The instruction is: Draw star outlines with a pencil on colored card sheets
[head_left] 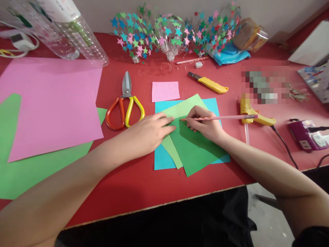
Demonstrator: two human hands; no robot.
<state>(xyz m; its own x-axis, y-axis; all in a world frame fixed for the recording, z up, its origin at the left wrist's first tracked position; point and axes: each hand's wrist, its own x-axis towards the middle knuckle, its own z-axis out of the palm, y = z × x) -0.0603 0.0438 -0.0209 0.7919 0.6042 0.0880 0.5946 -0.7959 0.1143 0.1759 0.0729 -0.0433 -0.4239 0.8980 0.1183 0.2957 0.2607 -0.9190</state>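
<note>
My right hand (pixel 204 125) grips a pink pencil (pixel 226 117), its tip on the upper left part of a dark green sheet (pixel 192 151). Flat on the papers, my left hand (pixel 158 128) rests with fingers spread at that sheet's left edge. Under the dark green sheet lie a light green sheet (pixel 189 105) and a blue sheet (pixel 161 159). A small pink paper (pixel 165 91) lies just behind them. Scissors with one red and one yellow handle (pixel 125 103) lie left of the stack, behind my left forearm.
Behind are a yellow cutter (pixel 212 84) and star decorations (pixel 169 34). On the right lie a yellow glue gun (pixel 259 117) and a purple power socket (pixel 305 133). Large pink (pixel 56 103) and green sheets (pixel 51 168) cover the left, near clear plastic rolls (pixel 79 37).
</note>
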